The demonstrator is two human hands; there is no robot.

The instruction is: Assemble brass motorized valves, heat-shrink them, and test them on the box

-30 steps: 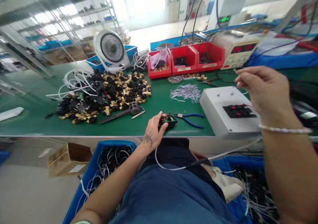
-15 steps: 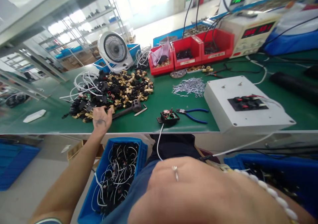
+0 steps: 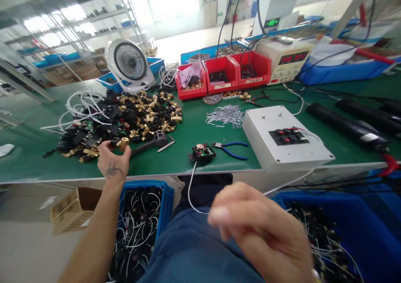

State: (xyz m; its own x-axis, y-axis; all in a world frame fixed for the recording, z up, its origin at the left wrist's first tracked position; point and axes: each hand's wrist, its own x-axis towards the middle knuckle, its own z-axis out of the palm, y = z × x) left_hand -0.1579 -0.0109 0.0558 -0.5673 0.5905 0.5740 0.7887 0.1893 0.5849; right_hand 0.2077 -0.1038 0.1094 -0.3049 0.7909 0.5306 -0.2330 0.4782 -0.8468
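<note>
My left hand (image 3: 113, 159) is closed on a brass valve fitting (image 3: 124, 142) with a black part, at the front of a heaped pile of brass and black fittings (image 3: 153, 111). My right hand (image 3: 257, 224), slightly blurred, is above my lap with its fingers curled in. What it holds, if anything, is hidden. A white cable (image 3: 189, 193) hangs from a small open black box with a circuit board (image 3: 203, 152) and passes near the right fingertips. Blue-handled cutters (image 3: 232, 149) lie beside that box. Left of it rest a dark hammer-shaped tool (image 3: 153, 141) and a small metal rod (image 3: 166, 145).
A white box with terminals (image 3: 260, 136) stands to the right, near black cylinders (image 3: 347, 126). Metal pins (image 3: 224, 116) lie before red bins (image 3: 222, 86). Behind are a fan (image 3: 130, 63) and a power supply (image 3: 283, 61). Blue crates (image 3: 169, 199) with wired parts stand below the table edge.
My left hand has drawn back slightly from the pile, with the brass fitting now showing in it. The right hand has moved away from the camera, down and right. The view has shifted rightward.
</note>
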